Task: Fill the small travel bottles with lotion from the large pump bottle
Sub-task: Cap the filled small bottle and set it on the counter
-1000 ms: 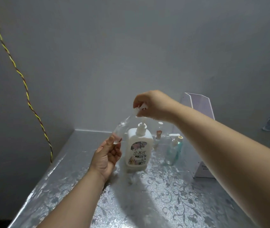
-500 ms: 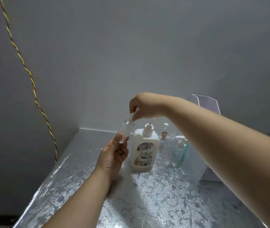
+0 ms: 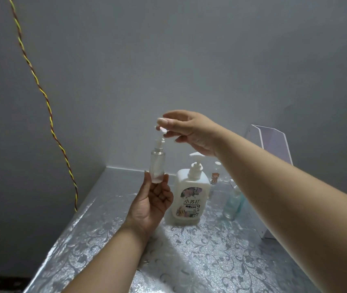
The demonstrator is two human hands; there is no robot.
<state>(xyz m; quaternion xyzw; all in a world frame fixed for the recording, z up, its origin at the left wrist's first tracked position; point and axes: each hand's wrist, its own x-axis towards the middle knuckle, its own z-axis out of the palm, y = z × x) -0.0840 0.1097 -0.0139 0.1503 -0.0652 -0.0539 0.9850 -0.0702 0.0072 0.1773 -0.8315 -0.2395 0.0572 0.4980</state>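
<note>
My left hand holds a small clear travel bottle upright by its base, left of the large white pump bottle standing on the table. The small bottle has a white spray top. My right hand hovers just above it and pinches a small clear cap between thumb and fingertip. The cap is clear of the spray top. The travel bottle looks nearly empty.
Behind the pump bottle stands a small bottle with an orange label, and a teal-tinted pump bottle is partly hidden by my right arm. A white box sits at the right. A twisted wire hangs at the left wall. The silver patterned table runs toward me.
The travel bottle has swung from tilted to upright in my left hand. My right hand has lifted the cap off its top and now holds it just above.
</note>
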